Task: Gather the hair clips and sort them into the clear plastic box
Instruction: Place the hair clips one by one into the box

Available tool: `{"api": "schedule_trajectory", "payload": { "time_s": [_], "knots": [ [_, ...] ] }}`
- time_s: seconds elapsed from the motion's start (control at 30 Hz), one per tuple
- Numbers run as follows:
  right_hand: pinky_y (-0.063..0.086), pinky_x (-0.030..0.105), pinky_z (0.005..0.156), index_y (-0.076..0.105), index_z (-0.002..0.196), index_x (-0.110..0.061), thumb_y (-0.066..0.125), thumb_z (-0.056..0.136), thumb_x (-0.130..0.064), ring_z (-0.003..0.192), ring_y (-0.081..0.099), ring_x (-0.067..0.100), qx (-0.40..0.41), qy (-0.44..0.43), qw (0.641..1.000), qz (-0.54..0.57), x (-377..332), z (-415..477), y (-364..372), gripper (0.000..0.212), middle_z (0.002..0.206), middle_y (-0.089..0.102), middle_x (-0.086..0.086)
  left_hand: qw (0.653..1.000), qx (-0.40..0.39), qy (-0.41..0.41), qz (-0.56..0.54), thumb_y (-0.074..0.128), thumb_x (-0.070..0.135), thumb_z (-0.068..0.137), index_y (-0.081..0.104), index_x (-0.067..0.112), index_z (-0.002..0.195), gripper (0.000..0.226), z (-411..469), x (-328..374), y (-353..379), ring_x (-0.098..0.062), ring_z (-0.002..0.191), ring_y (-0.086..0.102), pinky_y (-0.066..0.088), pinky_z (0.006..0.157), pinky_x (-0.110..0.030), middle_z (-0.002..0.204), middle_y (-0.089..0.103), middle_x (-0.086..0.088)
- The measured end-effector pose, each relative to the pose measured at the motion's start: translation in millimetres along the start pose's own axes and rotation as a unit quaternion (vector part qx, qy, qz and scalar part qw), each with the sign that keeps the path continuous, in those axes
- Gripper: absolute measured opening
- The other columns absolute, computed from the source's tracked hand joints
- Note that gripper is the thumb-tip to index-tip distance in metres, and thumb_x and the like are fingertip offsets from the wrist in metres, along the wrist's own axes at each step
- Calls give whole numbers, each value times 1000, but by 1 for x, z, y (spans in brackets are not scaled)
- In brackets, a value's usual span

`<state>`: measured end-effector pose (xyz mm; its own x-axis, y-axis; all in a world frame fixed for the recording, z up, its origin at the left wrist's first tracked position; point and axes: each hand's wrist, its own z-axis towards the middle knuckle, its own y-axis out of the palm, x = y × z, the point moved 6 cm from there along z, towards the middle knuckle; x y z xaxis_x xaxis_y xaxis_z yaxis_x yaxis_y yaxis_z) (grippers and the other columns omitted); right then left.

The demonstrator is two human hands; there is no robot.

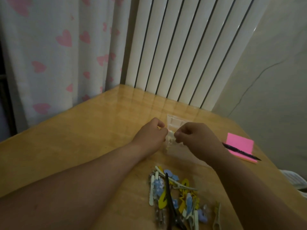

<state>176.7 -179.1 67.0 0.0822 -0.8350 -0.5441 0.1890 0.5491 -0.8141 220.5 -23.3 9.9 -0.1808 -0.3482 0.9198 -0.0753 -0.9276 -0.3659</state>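
Two hands met over the bench [74,146]. The left hand [149,135] and the right hand [197,140] each had curled fingers [160,124] pinching one side of a small pale piece [170,138]. It was too blurred to name, though it was probably a clip. They held it just above the near edge of the clear box [176,121], which lay on the bench beyond the knuckles, partly hidden by them. Most of the clips [174,195] sat in a loose pile near the body, between the forearms and well short of the box.

The likeliest slip was the piece itself. With two fingertip pinches pulling at something so small, it could spring free and land beside the box, or in the wrong cell. The right forearm passed close over the pile, and the right wrist lay near the pen [242,151] on the pink notes [239,142], so a careless draw-back might scatter clips or roll the pen.

Both forearms reached forward and converged, wrists low, knuckles up, thumbs turned inward toward each other.
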Motion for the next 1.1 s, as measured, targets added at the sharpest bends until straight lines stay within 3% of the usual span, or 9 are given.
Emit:
{"api": "schedule_trajectory", "payload": {
  "time_s": [0.1, 0.2, 0.3, 0.4, 0.63, 0.77, 0.83, 1.1],
  "knots": [
    [57, 30, 69, 74, 89, -30, 70, 98, -33, 74, 69, 7, 42, -81, 994, 54, -10, -28, -19, 10, 80, 76, -8, 1000, 4, 0, -2, 51, 32, 101, 60, 26, 119, 21, -1, 0, 0, -21, 86, 68, 56, 85, -44, 96, 76, 2],
    [58, 26, 67, 74, 90, -32, 71, 97, -33, 71, 70, 8, -64, -115, 989, 72, -12, -49, -15, 8, 83, 75, -10, 1000, 11, 3, -6, 47, 29, 102, 63, 23, 114, 21, -3, 3, 0, -24, 87, 67, 55, 82, -44, 94, 75, 1],
    [59, 23, 73, 75, 96, -36, 74, 95, -37, 80, 69, 0, -136, -127, 982, -18, -5, -56, 0, 2, 88, 74, -16, 1000, 20, 3, -18, 44, 29, 104, 65, 22, 112, 23, -1, 3, 0, -22, 85, 66, 54, 86, -44, 93, 74, -1],
    [53, 15, 72, 76, 112, -37, 71, 94, -44, 87, 66, -4, -173, -157, 966, -113, -2, -60, 18, 20, 95, 70, -21, 999, 27, 4, -20, 44, 30, 104, 66, 21, 109, 24, 1, 1, 0, -22, 83, 65, 55, 90, -48, 91, 74, -2],
    [54, 24, 78, 72, 119, -38, 65, 99, -46, 90, 62, 1, -172, -171, 961, -135, -6, -64, 21, 23, 100, 66, -18, 1000, 22, 8, -21, 45, 30, 104, 65, 25, 110, 21, 3, -2, 1, -20, 78, 65, 56, 87, -48, 87, 75, -1],
    [54, 22, 71, 72, 106, -35, 68, 95, -42, 82, 64, 1, -210, -167, 957, -112, -11, -69, 20, 13, 92, 68, -15, 999, 23, 9, -23, 45, 30, 104, 65, 23, 109, 22, 2, -2, 0, -21, 80, 65, 56, 89, -50, 86, 75, -1],
    [59, 28, 73, 72, 100, -32, 67, 94, -38, 79, 66, 2, -218, -166, 955, -115, -14, -72, 22, 9, 88, 70, -13, 999, 25, 11, -23, 45, 31, 102, 66, 24, 107, 22, 1, 0, 0, -21, 81, 65, 56, 92, -52, 86, 75, 0],
    [60, 40, 76, 68, 92, -27, 60, 94, -45, 81, 65, 12, -162, -148, 956, -194, -25, -75, 30, 20, 87, 68, -5, 999, 24, 4, -29, 45, 29, 103, 65, 25, 109, 21, 1, 0, 0, -19, 81, 64, 55, 92, -49, 88, 74, -1]
  ]
}}
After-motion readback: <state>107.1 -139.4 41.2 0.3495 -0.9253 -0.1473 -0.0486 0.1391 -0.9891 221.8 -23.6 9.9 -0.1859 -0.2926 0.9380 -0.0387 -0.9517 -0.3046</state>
